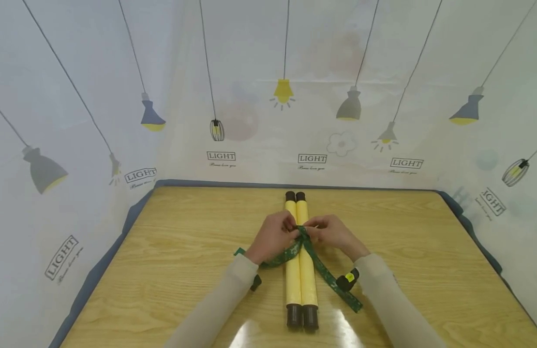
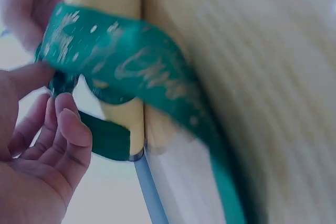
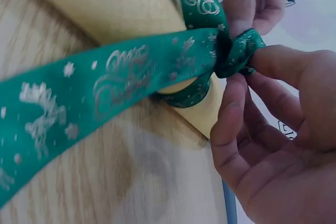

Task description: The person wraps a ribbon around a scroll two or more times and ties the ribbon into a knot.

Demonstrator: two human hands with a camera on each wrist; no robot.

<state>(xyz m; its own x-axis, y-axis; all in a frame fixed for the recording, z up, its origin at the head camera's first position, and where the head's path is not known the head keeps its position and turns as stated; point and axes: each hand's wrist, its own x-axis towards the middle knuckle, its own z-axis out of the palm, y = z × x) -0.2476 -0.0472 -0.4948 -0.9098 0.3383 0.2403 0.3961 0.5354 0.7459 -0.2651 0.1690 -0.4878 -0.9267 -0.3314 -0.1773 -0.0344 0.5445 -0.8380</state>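
Note:
Two yellow rods [image 1: 293, 275] with dark brown end caps lie side by side on the table, pointing away from me. A green ribbon [image 3: 121, 74] with silver lettering and snowflakes wraps around them, crossing in a loop or knot [image 3: 239, 53] on top. From the left, my left hand [image 1: 275, 236] pinches the ribbon near the crossing. Opposite it, my right hand [image 1: 334, 234] pinches the ribbon at the knot between thumb and fingers. One ribbon tail runs left under the left wrist; the other slants toward the right forearm. Fingertips of both hands nearly meet over the rods.
The wood-grain table [image 1: 199, 212] extends around the rods. A black wrist camera with a yellow label [image 1: 350, 277] sits by the right wrist, over the ribbon tail in the head view. Pale sheeting [image 1: 260, 48] printed with hanging lamps surrounds the table's back and sides.

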